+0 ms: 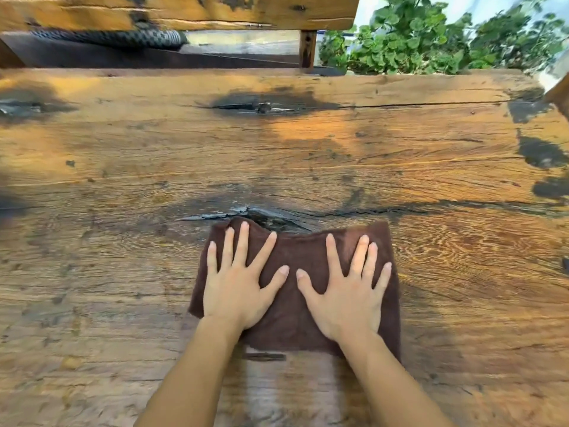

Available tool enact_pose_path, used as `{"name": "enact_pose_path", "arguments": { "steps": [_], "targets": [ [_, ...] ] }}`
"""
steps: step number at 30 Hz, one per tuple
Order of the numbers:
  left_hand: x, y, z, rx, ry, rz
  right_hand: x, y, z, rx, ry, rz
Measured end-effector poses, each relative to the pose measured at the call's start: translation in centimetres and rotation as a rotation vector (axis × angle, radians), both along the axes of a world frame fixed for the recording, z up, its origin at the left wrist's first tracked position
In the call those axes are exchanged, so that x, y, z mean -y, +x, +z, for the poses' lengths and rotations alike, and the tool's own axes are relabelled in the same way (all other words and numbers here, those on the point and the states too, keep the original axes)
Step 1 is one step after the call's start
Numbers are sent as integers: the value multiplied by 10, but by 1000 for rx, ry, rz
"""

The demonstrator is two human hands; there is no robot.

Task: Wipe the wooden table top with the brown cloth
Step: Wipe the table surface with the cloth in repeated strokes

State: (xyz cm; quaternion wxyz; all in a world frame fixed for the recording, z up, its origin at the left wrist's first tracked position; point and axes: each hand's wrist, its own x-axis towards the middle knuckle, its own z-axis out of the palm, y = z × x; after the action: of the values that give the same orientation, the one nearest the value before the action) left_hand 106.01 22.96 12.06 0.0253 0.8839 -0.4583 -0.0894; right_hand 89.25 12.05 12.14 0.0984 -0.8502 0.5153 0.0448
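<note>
A brown cloth [291,315] lies flat on the wooden table top [308,155], near the front middle. My left hand [238,285] presses palm down on the cloth's left half with fingers spread. My right hand [348,291] presses flat on its right half, fingers spread too. Both forearms reach in from the bottom edge. The cloth's far edge touches a dark cracked knot [261,215] in the wood. A wet-looking streak [264,386] shows on the wood just in front of the cloth.
A wooden bench backrest [172,10] with a dark patterned cushion [123,37] stands beyond the table's far edge. Green leafy plants [431,38] fill the back right. Dark patches and a long crack [415,104] mark the table top.
</note>
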Motion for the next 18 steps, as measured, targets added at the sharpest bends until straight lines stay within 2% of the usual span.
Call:
{"name": "enact_pose_path", "arguments": {
  "steps": [10, 18],
  "targets": [
    [95, 82, -5, 3, -63, 11, 100, 75, 3, -6, 33, 5],
    [189, 170, -9, 13, -91, -28, 172, 143, 1, 29, -18, 9]
  ]
}}
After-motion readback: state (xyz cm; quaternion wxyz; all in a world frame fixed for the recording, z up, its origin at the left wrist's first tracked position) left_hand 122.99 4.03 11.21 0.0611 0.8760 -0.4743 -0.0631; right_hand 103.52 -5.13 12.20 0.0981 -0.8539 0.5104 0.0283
